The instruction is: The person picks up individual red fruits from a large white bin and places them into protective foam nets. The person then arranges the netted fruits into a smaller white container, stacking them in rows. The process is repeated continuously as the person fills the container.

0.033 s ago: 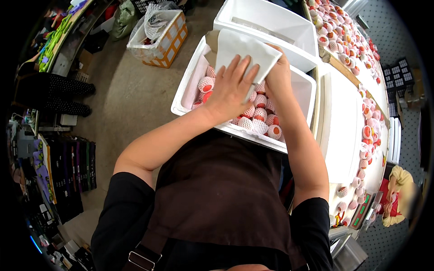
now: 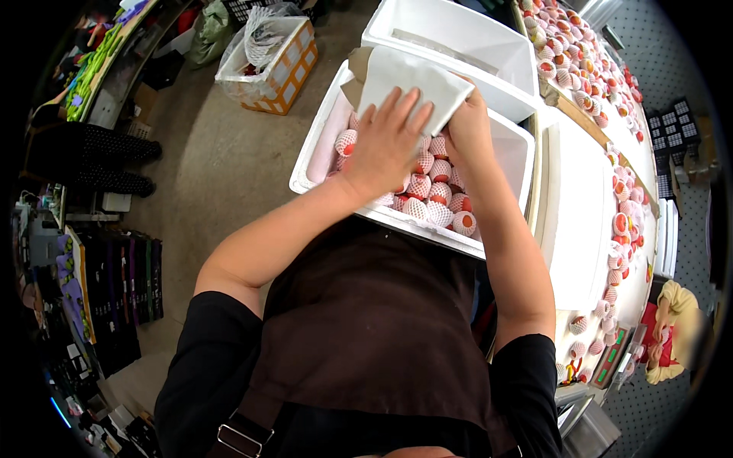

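Observation:
A white foam box stands before me with red round fruits in it, each in a whitish-pink foam net. Over its far part stands a tilted white sheet, with a brown, cardboard-like piece at its left edge. My left hand lies against the near face of the sheet, fingers stretched out and slightly blurred, above the fruits. My right hand grips the right edge of the sheet, thumb side toward me. A pink liner shows along the left inner wall.
A second white foam box stands just beyond. On the right, a long white table carries many netted fruits and a white foam lid. An orange-and-white box sits on the floor at left. Another person is at the far right.
My left hand has slid slightly left and down along the sheet. More of the brown piece shows at the sheet's left edge. My right hand keeps its grip, barely shifted.

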Demonstrator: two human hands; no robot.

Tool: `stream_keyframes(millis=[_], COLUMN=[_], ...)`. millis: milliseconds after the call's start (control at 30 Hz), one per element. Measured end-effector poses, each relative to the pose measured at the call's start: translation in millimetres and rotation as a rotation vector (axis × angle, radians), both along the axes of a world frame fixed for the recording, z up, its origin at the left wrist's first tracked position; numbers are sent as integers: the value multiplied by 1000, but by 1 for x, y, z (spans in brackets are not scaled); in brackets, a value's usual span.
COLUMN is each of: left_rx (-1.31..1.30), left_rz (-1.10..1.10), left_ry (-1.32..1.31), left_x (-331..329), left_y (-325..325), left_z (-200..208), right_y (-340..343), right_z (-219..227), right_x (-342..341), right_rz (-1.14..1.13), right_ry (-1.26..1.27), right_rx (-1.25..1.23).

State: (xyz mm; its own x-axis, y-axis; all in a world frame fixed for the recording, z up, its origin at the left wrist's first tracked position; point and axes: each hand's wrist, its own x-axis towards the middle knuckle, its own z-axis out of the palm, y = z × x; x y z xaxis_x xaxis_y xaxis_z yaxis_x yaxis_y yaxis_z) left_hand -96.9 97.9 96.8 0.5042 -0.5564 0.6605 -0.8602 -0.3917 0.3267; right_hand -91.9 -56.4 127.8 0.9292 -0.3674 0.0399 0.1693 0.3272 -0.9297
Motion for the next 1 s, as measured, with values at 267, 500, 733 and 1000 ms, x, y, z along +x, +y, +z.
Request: stream_keyframes(millis=[267, 500, 733, 1000], left_rx=[-378, -366, -695, -1210], left_rz=[747, 1214, 1407, 650], left_ry=[-136, 625, 1632, 1476], left_x=[83, 62, 33, 221], left_y=[160, 372, 333, 277], left_z=[52, -164, -271, -102], right_y=[-39, -51, -51, -62], right_z=[12, -88, -104, -110], right_x=[-36, -42, -43, -45], right_rz=[375, 226, 169, 165], right_ry=[171, 343, 486, 521], right_rx=[-112, 122, 95, 90])
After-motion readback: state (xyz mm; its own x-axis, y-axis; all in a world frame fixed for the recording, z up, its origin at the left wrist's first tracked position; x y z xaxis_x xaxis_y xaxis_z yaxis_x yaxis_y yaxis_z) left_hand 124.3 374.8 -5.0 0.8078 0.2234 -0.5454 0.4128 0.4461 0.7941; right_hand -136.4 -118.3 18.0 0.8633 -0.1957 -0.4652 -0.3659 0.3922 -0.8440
